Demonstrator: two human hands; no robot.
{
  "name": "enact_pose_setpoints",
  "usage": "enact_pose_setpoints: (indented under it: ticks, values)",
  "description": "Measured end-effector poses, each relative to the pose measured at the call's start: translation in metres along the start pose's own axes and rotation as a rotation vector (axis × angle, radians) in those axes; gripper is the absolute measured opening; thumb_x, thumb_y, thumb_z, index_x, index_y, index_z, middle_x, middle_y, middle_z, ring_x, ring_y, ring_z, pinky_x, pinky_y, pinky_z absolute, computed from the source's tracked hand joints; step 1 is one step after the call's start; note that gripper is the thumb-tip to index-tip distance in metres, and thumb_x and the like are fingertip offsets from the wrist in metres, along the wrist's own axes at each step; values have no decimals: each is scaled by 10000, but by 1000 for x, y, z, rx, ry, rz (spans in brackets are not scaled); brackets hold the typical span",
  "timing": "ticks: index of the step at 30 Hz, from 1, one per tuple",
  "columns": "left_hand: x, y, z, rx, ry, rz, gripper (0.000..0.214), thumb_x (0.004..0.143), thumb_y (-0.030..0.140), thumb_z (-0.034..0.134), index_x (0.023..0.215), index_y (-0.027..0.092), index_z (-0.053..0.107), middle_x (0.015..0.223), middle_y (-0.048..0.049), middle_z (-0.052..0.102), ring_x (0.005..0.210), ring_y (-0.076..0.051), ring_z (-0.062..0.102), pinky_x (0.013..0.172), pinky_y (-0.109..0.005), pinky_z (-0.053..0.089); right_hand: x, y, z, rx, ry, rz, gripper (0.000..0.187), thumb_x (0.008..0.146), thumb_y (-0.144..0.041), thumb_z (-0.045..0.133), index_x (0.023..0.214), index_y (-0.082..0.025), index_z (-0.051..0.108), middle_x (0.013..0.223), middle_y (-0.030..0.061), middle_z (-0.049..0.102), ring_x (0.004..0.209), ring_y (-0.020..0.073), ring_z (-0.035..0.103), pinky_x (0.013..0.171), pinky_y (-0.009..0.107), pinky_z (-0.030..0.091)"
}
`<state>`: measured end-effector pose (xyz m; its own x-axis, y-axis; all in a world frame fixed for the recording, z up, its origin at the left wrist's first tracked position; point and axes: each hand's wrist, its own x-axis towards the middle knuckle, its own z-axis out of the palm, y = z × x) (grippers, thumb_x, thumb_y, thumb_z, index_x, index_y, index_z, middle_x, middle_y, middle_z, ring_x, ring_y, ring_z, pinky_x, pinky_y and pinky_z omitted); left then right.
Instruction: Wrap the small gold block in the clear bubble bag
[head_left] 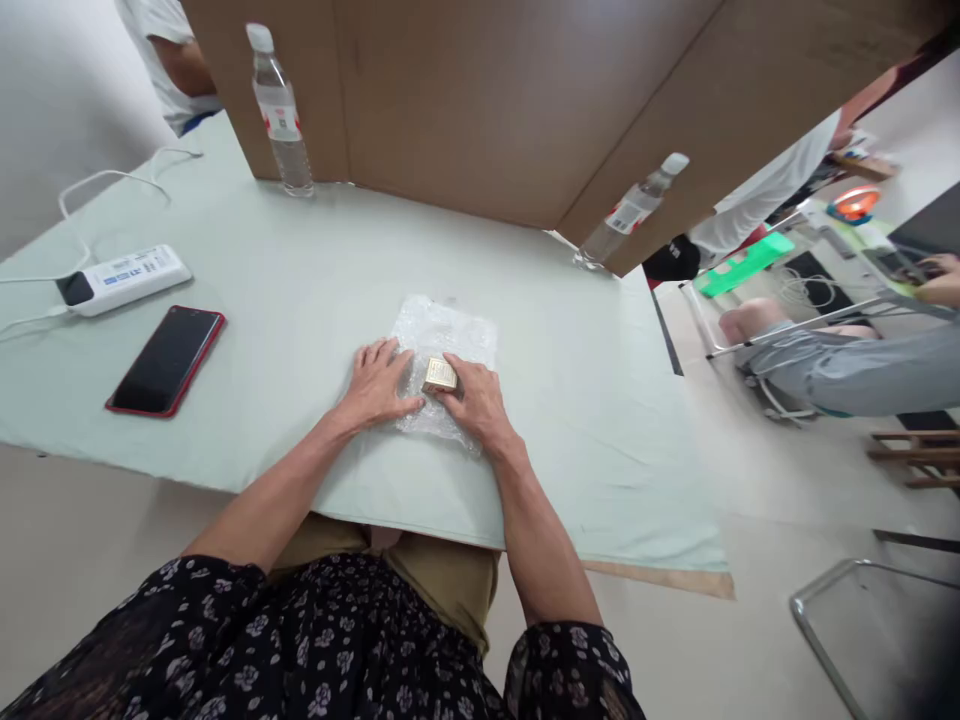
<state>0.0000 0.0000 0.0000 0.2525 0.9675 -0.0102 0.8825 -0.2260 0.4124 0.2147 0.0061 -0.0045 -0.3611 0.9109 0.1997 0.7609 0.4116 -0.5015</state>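
A small gold-coloured box (440, 374) with printing on its top sits on a sheet of clear bubble wrap (448, 322), which lies on the cloth-covered table. My right hand (481, 402) has its thumb and index finger at the box's right side, pinching it. On the left part of the wrap rests my left hand (375, 387), fingers stretched out and thumb pointing toward the box, with a small gap between them. The wrap's edges under both hands are hidden.
A red-cased phone (166, 360) and a white power strip (133, 278) with cables lie at left. Two water bottles, left (282, 125) and right (630, 215), stand before a tall cardboard panel (465, 110). Other people sit beyond the panel and at right. A metal-framed chair (817, 590) stands at lower right.
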Motion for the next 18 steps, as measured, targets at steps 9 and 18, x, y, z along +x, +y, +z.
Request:
enact_pose_setpoints:
  ticks: [9,18]
  values:
    - [0,-2,4,-23,25,2,787,738,500,695,1441,192,521,1613,-180,377,1513,-411,273,1237,-548,173,-1,1,10,-15,70,-22,499,931,-362,634,1395,-193,557,1328,133,694,1168,303,640,1025,465,428]
    - [0,-3,4,-16,20,-4,809,746,510,701,1465,195,505,1623,-172,375,1518,-416,269,1240,-572,165,1,0,5,-27,14,-17,475,910,-328,656,1360,-197,582,1341,138,687,1162,316,640,995,468,435]
